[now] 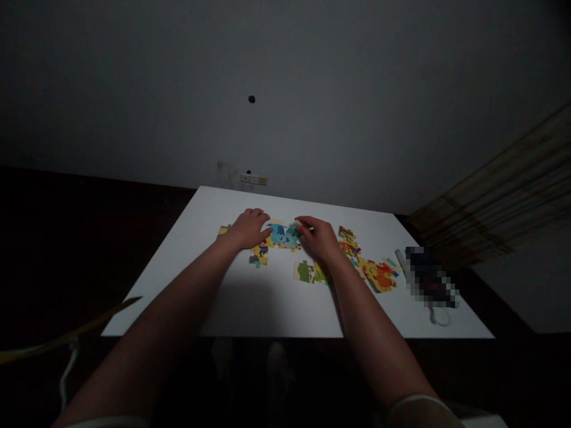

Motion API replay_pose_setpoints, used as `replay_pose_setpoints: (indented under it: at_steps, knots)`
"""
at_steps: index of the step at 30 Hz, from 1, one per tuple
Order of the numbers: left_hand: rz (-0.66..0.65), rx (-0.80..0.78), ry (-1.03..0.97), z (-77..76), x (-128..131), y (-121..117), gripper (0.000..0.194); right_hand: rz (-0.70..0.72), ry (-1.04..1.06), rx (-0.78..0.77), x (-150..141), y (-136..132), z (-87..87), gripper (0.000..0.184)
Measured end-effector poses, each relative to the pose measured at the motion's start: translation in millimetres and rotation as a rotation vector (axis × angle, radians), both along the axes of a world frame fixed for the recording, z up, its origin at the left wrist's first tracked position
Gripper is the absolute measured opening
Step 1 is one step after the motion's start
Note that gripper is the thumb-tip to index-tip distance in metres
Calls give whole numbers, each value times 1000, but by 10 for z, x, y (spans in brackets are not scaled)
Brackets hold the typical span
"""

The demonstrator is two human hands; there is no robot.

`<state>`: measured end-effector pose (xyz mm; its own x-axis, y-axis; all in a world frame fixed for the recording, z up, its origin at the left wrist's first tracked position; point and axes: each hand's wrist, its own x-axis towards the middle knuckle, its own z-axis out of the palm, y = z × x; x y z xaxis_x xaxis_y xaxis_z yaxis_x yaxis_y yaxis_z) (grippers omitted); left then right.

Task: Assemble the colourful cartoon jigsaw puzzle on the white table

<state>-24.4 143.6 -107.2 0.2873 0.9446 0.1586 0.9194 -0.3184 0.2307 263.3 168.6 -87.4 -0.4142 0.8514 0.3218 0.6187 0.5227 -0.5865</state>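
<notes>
My left hand (pixel 250 229) lies flat on the white table, fingers spread, at the left end of a joined jigsaw section (pixel 282 236) with blue animals on it. At this section's right end, my right hand (pixel 319 233) pinches a jigsaw piece (pixel 294 229) between thumb and fingers. Whether that piece is fully seated cannot be made out. Below my left hand lies a piece with yellow and grey parts (pixel 259 258); another piece (pixel 223 230) is partly hidden behind the wrist. Green jigsaw pieces (pixel 307 271) sit partly under my right forearm.
More jigsaw pieces (pixel 379 276) in orange and yellow lie right of my right arm. Beyond them is a dark, pixelated object (pixel 430 278) with a pale cord loop (pixel 441 317). A wall with a socket (pixel 254 179) stands behind the white table (pixel 165 267); striped curtain (pixel 495 184) hangs right.
</notes>
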Motion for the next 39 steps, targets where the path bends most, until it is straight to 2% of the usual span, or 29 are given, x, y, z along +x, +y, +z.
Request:
replay_pose_setpoints:
  at_steps: [6,9,11,13,15,17,20,31,39]
  knots:
    - [6,-2,-21,-6,0,-2,52,65,-77,66,-107,26,-106,64]
    - [10,-6,-12,-9,1,5,51,38,-94,89,-114,18,-144,68]
    - [6,-12,-18,-4,1,8,51,12,-113,100,-117,4,-150,65]
    - [0,-15,-26,6,2,5,50,6,-159,93,-123,-8,-138,53]
    - [0,-11,-22,20,6,-5,50,39,-234,81,-131,-14,-114,40]
    - [6,-10,-5,36,13,-19,50,87,-302,80,-138,-11,-85,36]
    - [11,-13,12,53,23,-32,51,116,-358,92,-138,-6,-50,37]
    - [8,-5,21,32,14,4,51,81,-471,77,-123,-82,95,37]
    - [26,-5,37,24,11,10,54,137,-476,109,-87,-59,88,47]
